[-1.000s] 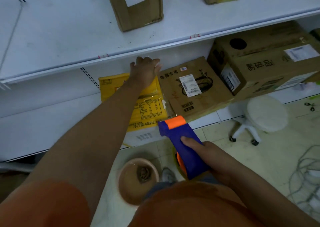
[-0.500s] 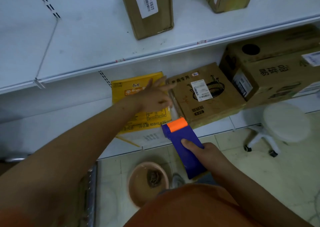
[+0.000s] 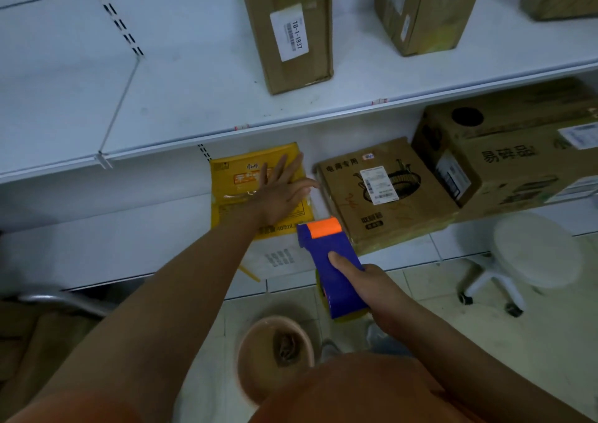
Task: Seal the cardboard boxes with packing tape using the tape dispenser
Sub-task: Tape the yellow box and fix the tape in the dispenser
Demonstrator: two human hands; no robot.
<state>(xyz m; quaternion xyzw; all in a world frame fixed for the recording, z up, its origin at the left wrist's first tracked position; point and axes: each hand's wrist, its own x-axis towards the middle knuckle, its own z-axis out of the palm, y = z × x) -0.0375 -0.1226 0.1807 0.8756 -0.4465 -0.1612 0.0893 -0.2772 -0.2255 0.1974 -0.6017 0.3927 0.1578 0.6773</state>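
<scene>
The right hand [image 3: 372, 282] gripped the blue tape dispenser [image 3: 333, 267], forefinger laid along its top, orange roller end pointing away. Just beyond and left of that roller, the left hand [image 3: 280, 193] lay flat with fingers spread on the yellow box [image 3: 236, 193] on the lower shelf [image 3: 97, 238]. Right of the dispenser's tip sat a brown cardboard box [image 3: 388, 193].

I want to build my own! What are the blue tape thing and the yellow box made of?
The tape dispenser looks like smooth, slightly shiny plastic: solid blue body, orange end. The yellow box looks like printed cardboard with a glossy finish; light glints off it beside the left hand.
</scene>
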